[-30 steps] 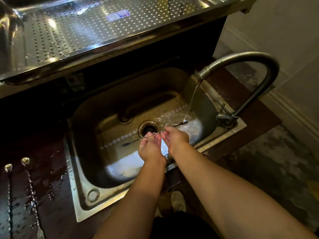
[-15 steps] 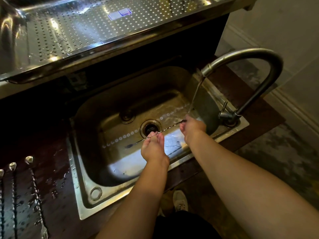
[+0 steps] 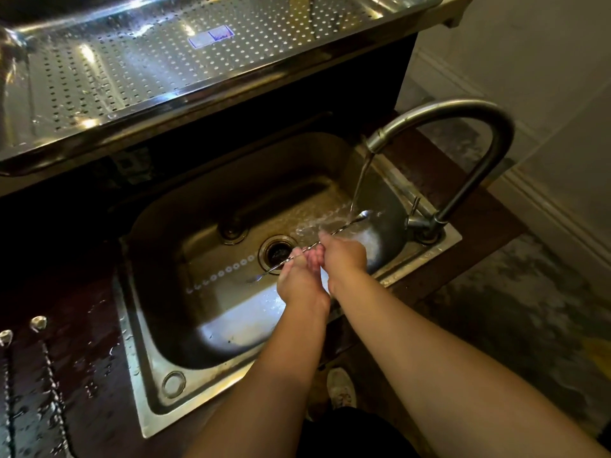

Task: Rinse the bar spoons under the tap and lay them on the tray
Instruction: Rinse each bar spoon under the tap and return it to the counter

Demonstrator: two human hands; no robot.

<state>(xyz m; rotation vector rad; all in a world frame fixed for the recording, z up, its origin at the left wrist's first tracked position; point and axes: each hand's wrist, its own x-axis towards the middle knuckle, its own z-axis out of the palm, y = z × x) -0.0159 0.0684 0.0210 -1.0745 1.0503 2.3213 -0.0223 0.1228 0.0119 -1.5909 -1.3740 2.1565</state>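
Over the steel sink point(image 3: 158, 325) I hold a long twisted bar spoon point(image 3: 344, 228) level. Its bowl sits under the water stream from the curved tap point(image 3: 472, 110). My left hand point(image 3: 299, 279) grips the stem near the middle. My right hand point(image 3: 344, 254) pinches the stem just beside it, closer to the bowl. The spoon's thin tail end sticks out left over the drain point(image 3: 277, 251). Two more bar spoons point(image 3: 49, 368) lie on the wet dark surface point(image 3: 89, 358) at the lower left.
A perforated steel shelf point(image 3: 165, 67) overhangs the back of the sink. The tap's small lever point(image 3: 415, 206) stands at the sink's right rim. A wall with skirting point(image 3: 545, 200) and a mottled floor lie to the right. My shoe point(image 3: 342, 388) shows below the counter edge.
My right hand has slid back along the stem from the bowl end to beside my left hand. The spoon's bowl now lies bare under the running water.
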